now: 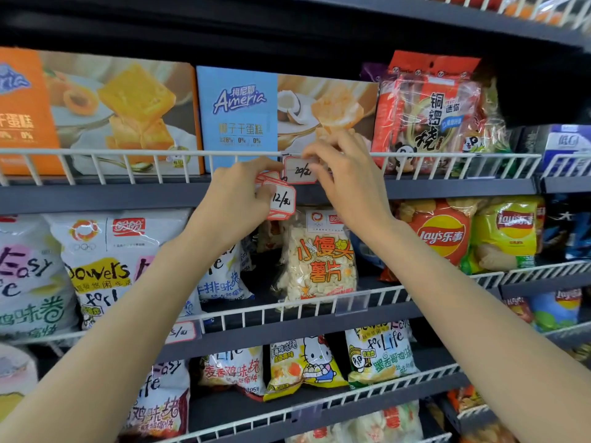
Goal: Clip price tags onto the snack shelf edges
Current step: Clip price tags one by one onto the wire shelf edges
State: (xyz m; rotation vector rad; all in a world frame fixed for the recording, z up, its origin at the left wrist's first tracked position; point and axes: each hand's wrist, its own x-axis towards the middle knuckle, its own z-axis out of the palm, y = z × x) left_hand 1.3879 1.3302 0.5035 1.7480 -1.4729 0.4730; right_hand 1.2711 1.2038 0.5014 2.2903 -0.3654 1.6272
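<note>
Head view: right hand (347, 183) pinching red-bordered white paper price tag marked 20 (300, 171) against white wire shelf rail (128, 152), before blue cake box (238, 119). Left hand (238, 199) gripping stack of red-bordered tags (281, 201) just below.

The orange cake box (30, 113) at the upper left is cut off by the frame's left edge, its lettering only partly readable. The left hand (236, 199) at centre covers most of a stack of red-edged white price tags (278, 199); only the front one shows. The right hand (345, 180) hides the right edge of the red-edged tag on the white wire rail (299, 170). The dark packets (566, 228) at the right edge are blurred and cropped.
</note>
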